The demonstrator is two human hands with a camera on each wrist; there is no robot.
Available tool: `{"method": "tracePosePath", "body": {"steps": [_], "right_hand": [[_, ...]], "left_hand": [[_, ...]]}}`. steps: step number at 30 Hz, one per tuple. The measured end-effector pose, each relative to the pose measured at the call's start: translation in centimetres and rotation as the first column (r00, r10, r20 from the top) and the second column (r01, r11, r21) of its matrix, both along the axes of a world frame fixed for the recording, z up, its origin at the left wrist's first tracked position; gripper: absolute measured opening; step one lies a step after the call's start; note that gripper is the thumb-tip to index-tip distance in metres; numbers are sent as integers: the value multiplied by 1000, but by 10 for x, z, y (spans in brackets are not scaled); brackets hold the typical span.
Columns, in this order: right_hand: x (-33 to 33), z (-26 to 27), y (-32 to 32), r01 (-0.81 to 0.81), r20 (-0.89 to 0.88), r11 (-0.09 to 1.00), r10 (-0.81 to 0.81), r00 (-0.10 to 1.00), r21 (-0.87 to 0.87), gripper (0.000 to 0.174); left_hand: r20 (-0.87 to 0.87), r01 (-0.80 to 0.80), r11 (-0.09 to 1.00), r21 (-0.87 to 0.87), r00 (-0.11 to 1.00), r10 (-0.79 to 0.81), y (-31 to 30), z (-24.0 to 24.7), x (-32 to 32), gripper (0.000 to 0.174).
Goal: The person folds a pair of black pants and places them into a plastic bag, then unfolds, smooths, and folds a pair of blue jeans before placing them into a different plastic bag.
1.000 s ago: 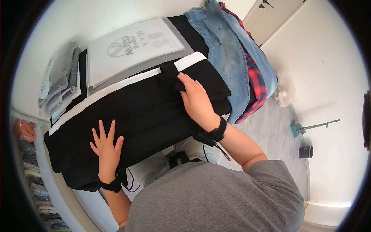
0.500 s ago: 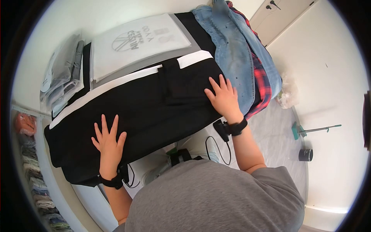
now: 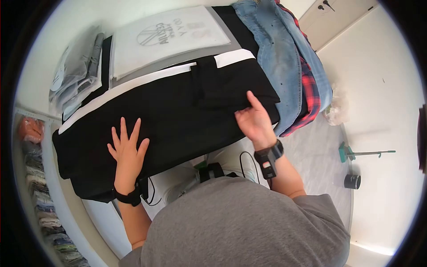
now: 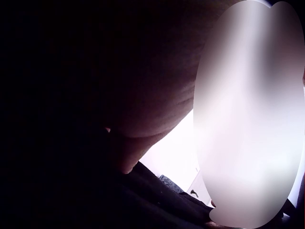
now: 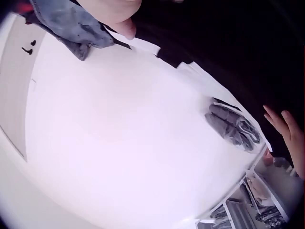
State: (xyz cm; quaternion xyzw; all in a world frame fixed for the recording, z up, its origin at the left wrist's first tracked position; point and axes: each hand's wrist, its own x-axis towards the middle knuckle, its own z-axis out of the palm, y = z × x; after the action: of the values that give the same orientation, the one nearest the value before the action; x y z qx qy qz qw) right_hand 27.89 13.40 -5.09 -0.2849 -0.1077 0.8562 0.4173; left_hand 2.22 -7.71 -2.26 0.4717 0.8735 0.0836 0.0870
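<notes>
A black garment with a white band along its far side lies spread in front of me, folded over at its right end. My left hand rests on its left part with fingers spread. At the right part, my right hand is turned with the palm facing up, its thumb straight and standing off the cloth. Its other fingers are mostly hidden at the black fabric. The right wrist view shows the same thumb near the white band. The left wrist view is mostly dark.
Behind the garment lies a stack of printed clear bags; packed grey clothes stand left of it. Blue jeans and a red plaid shirt hang over the right end. A shelf of folded items is at left, a dustpan at right.
My right hand let go of the fold near the white band, moved right and flat over the cloth, then turned palm up. The left hand stayed in place on the garment.
</notes>
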Motion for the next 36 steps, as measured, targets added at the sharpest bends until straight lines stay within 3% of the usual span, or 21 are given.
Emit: {"method": "tracePosePath", "body": {"steps": [3, 6, 7, 9, 11, 12, 13, 14, 15, 17, 18, 19, 20, 22, 23, 25, 28, 31, 34, 36], "right_hand": [[-30, 4, -3, -24, -85, 1000, 22, 996, -17, 30], [-43, -6, 3, 113, 136, 990, -101, 985, -84, 26], [-43, -8, 2, 108, 144, 994, -112, 983, 34, 17], [-50, 3, -10, 202, 304, 942, -282, 910, 268, 21], [-64, 12, -20, 197, 371, 759, -506, 779, 621, 25], [-66, 16, -22, 86, 515, 779, -488, 705, 621, 28], [-71, 25, -28, 74, 509, 782, -471, 720, 619, 28], [-75, 39, -33, -211, 691, 748, -413, 594, 629, 28], [-79, 45, -36, -479, 824, 677, -386, 415, 558, 29], [-94, 40, -41, -719, 609, 170, -679, 411, 674, 41], [-101, 37, -43, -756, 420, -83, -789, 448, 650, 48], [-114, 59, -54, -796, 326, -279, -802, 501, 537, 54], [-125, 59, -63, -815, 412, -327, -736, 537, 479, 57], [-143, 44, -76, -839, 545, -429, -637, 545, 336, 63], [-150, 27, -80, -848, 502, -474, -687, 525, 237, 63], [-155, 26, -84, -864, 491, -444, -713, 501, 236, 64], [-155, 32, -85, -893, 569, -411, -697, 437, 183, 73], [-154, 35, -86, -893, 574, -418, -694, 434, 169, 74], [-153, 31, -84, -881, 559, -438, -692, 457, 178, 71], [-151, 30, -85, -874, 535, -447, -699, 474, 190, 67]], "left_hand": [[-4, -7, 1000, 6, 1000, 7, -1, -1, -1, 51], [-54, 28, 997, 73, 998, -24, -3, -8, -3, 54], [-64, 0, 998, 68, 998, 4, -3, -7, -3, 54], [-60, 19, 1000, 13, 998, -18, -2, -4, -2, 53], [-53, 26, 999, 42, 998, -24, -3, -5, -3, 54], [-65, 29, 999, 43, 998, -26, -3, -6, -4, 54], [-76, 33, 998, 44, 997, -30, -3, -7, -4, 54], [-79, 43, 997, 69, 996, -38, -4, -9, -5, 54], [-80, 51, 996, 79, 996, -45, -5, -9, -5, 54], [-85, 47, 996, 79, 996, -41, -5, -10, -6, 54], [-86, 53, 993, 110, 995, -44, -6, -10, -5, 56], [-90, 42, 993, 109, 995, -32, -6, -12, -7, 56], [-98, 33, 999, 33, 995, -30, -6, -17, -9, 57], [-223, 122, 970, 211, 972, -74, -13, -42, -14, 59], [-227, 116, 971, 208, 971, -67, -17, -48, -16, 59], [-116, 96, 977, 190, 990, -75, -15, -45, -14, 61], [-107, 76, 972, 221, 993, -53, -15, -45, -12, 61], [-113, 73, 976, 207, 992, -50, -16, -38, -14, 60], [17, 97, 989, 110, 995, -99, -21, -24, -18, 57], [188, 44, 956, 291, 977, -102, -29, -19, -26, 51]]}}
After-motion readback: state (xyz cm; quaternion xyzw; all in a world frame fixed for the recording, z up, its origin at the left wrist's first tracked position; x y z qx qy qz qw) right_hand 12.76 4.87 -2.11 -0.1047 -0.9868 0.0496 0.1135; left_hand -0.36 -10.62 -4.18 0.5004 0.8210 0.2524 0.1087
